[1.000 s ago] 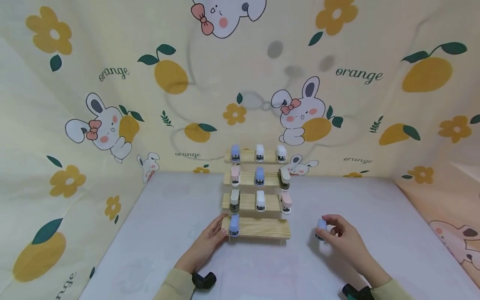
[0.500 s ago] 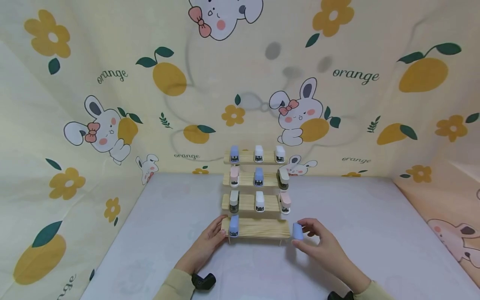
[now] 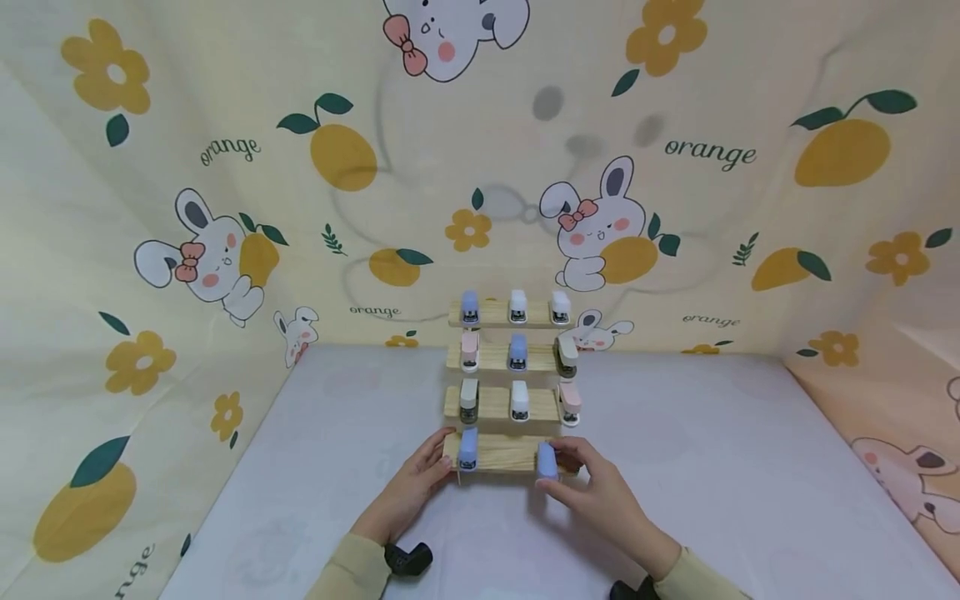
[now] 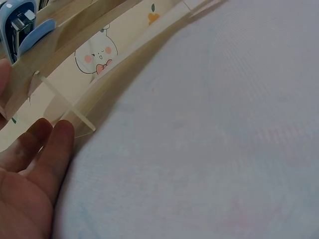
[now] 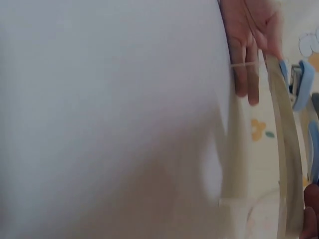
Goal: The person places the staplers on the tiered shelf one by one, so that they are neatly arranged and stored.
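Observation:
My right hand [image 3: 600, 492] pinches a small blue stapler [image 3: 547, 461] between thumb and fingers, close over the right part of the lowest wooden shelf [image 3: 502, 454]. At the right edge of the right wrist view, part of this stapler [image 5: 314, 144] shows above fingertips [image 5: 311, 199]. My left hand [image 3: 408, 492] holds the left end of the same shelf with thumb and index finger. In the left wrist view its other fingers [image 4: 57, 149] extend below the board beside a thin clear leg [image 4: 65, 102]. Another blue stapler [image 3: 468, 450] stands upright on that shelf's left end.
Behind, three higher shelf boards [image 3: 495, 404] rise in steps, each bearing three mini staplers in blue, white, pink or grey. The rack stands on a white-covered table [image 3: 360, 417]. A printed cloth [image 3: 420, 208] with rabbits and oranges hangs behind and along the sides.
My right hand has carried the blue stapler leftward from beside the rack to over the lowest shelf. The left hand has stayed at the shelf's left end.

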`<state>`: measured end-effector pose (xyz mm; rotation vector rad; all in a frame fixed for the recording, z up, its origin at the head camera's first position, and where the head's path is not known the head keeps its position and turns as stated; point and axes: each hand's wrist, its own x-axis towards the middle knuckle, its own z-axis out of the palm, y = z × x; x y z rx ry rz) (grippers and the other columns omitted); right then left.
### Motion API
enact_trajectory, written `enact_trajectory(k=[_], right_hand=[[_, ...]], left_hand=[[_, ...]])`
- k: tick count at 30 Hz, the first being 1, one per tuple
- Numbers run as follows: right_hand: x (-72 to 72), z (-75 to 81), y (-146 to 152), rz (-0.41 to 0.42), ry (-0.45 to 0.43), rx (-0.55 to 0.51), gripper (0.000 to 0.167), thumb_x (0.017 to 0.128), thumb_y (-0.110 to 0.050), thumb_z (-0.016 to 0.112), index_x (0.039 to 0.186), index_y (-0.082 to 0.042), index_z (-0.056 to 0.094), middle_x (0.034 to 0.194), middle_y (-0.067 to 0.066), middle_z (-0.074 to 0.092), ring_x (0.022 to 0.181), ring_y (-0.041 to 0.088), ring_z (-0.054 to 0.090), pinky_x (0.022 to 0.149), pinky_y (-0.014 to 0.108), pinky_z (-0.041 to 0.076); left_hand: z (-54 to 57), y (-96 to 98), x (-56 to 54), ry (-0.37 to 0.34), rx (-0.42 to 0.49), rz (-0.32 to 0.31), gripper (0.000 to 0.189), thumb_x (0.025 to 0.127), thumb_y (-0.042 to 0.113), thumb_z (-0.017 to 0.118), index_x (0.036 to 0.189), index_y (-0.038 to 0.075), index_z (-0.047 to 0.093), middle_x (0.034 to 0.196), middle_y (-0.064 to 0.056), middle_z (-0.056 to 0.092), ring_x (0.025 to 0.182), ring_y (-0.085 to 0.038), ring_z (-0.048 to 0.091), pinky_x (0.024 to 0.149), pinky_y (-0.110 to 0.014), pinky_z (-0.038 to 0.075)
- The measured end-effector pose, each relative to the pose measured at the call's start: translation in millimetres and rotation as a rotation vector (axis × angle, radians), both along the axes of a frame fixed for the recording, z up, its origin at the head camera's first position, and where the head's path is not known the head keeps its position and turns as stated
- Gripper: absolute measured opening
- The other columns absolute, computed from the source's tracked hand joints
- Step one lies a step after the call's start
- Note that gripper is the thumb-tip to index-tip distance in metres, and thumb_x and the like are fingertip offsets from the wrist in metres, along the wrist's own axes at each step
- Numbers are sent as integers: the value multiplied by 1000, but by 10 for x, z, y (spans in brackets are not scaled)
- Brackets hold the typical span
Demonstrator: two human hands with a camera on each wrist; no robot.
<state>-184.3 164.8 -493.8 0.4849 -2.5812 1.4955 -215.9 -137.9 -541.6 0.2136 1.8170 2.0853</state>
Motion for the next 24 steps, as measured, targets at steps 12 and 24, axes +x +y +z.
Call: enact_trajectory(k=[12, 24], right_hand=[[-198, 25, -337, -30, -157, -79, 46, 80, -21, 80, 115, -12, 52, 103, -2, 68, 89, 15, 57, 80, 29, 51], [-226, 74, -350, -84, -225, -26, 49, 80, -30, 80, 115, -10, 52, 112, 3, 68, 86, 15, 53, 76, 31, 47]], left_hand=[[10, 30, -21, 7, -11, 14, 60, 100, 28, 53, 154, 18, 27, 155, -19, 26, 142, -31, 24, 115, -46, 22], [6, 71, -16, 9, 2, 7, 60, 100, 26, 53, 154, 18, 27, 156, -20, 24, 142, -31, 22, 115, -46, 22]])
